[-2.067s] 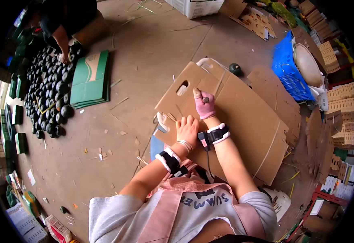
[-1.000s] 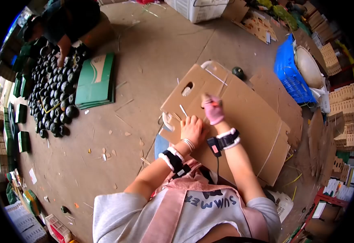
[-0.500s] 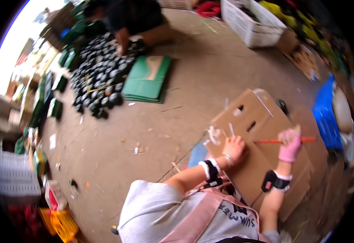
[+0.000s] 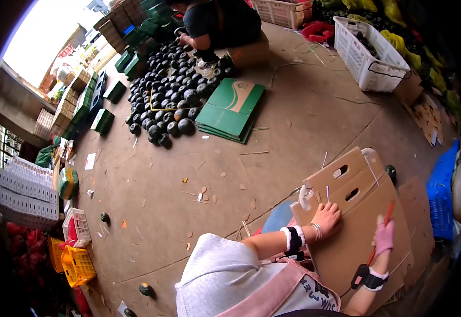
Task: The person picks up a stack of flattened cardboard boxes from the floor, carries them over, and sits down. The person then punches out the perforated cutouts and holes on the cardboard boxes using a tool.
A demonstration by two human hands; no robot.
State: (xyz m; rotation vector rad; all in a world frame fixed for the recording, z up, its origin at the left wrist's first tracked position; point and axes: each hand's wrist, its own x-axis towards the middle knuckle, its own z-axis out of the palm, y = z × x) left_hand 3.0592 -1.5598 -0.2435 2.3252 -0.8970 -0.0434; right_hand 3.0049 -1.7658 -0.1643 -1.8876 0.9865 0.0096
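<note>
A flattened brown cardboard box with two oval handle holes lies tilted in front of me, on top of more cardboard. My left hand, bare with bracelets at the wrist, rests flat on its near left part, fingers stretched out. Just beyond the fingertips is a thin white strip. My right hand, in a pink fingerless glove, is closed around a long thin orange stick over the right side of the cardboard. A white curved piece shows at the box's left corner.
Folded green cartons lie on the floor beside many dark green squashes, where another person crouches. A white crate stands at the upper right, a blue crate at the right. Yellow crates sit lower left.
My view has shifted, so the scene sits lower and further right. The orange stick has turned from lying across to pointing steeply upward in my right hand. My left hand stays on the cardboard.
</note>
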